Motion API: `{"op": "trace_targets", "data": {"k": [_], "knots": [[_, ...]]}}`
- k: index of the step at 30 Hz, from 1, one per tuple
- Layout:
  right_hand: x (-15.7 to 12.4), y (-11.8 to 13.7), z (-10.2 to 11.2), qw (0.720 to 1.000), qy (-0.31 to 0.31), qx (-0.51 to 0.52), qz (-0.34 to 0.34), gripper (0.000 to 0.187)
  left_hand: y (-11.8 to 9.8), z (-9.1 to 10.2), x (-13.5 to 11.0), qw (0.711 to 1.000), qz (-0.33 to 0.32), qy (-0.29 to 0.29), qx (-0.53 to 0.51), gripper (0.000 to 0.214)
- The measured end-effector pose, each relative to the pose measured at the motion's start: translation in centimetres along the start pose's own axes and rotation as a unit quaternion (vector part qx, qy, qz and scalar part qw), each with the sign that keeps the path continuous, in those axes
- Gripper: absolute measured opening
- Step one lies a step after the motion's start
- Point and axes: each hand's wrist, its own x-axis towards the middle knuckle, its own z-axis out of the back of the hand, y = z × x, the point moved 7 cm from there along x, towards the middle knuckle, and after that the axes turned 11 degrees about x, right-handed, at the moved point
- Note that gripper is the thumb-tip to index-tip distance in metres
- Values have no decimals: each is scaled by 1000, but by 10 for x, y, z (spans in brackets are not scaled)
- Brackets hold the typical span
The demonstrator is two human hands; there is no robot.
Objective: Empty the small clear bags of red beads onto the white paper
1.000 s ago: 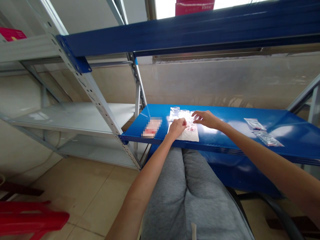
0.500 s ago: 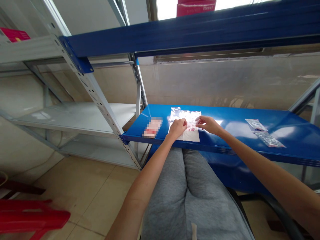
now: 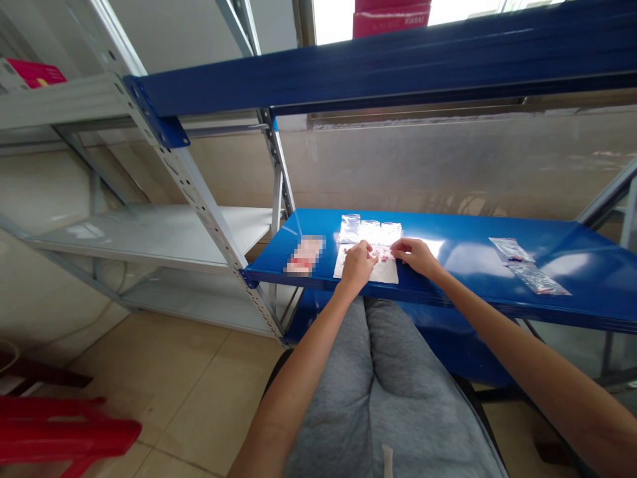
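Observation:
A white sheet [image 3: 384, 273] lies on the blue shelf, with small red pieces [image 3: 382, 253] scattered over it. My left hand [image 3: 358, 267] rests over the sheet's left half, thumb and forefinger apart beside the pieces. At the sheet's right edge, my right hand [image 3: 417, 256] has its fingers bent and the tips drawn together; anything between them is too small to make out. Just behind the sheet, several clear plastic bags [image 3: 350, 228] lie in a row. Part of the sheet is hidden under my left hand.
A blurred pinkish card [image 3: 304, 256] lies left on the blue shelf [image 3: 458, 265]. Two clear packets [image 3: 537, 279] with contents sit to the right. A blue beam [image 3: 348, 70] crosses above, and a metal upright [image 3: 194, 186] stands left. A red stool [image 3: 64, 428] is on the floor.
My left hand has shifted slightly right and nearer to me, uncovering pieces on the sheet's left. My right hand has lowered a little, its fingertips closer together.

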Motion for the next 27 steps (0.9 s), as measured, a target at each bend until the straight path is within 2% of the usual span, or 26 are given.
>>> {"op": "trace_targets", "data": {"k": [5, 10, 18, 22, 27], "knots": [[-1, 0, 2, 1000, -7, 3, 6, 23, -3, -12, -7, 999, 17, 23, 21, 19], [-3, 5, 6, 999, -30, -7, 18, 23, -8, -15, -10, 998, 30, 36, 46, 19], [-19, 0, 9, 990, -121, 56, -37, 25, -25, -25, -15, 997, 4, 67, 46, 22], [-23, 2, 7, 988, -132, 77, -38, 24, -32, -27, -14, 995, -14, 72, 68, 14], [-24, 3, 6, 986, -133, 95, -42, 23, -37, -28, -12, 992, -39, 76, 91, 18]]}}
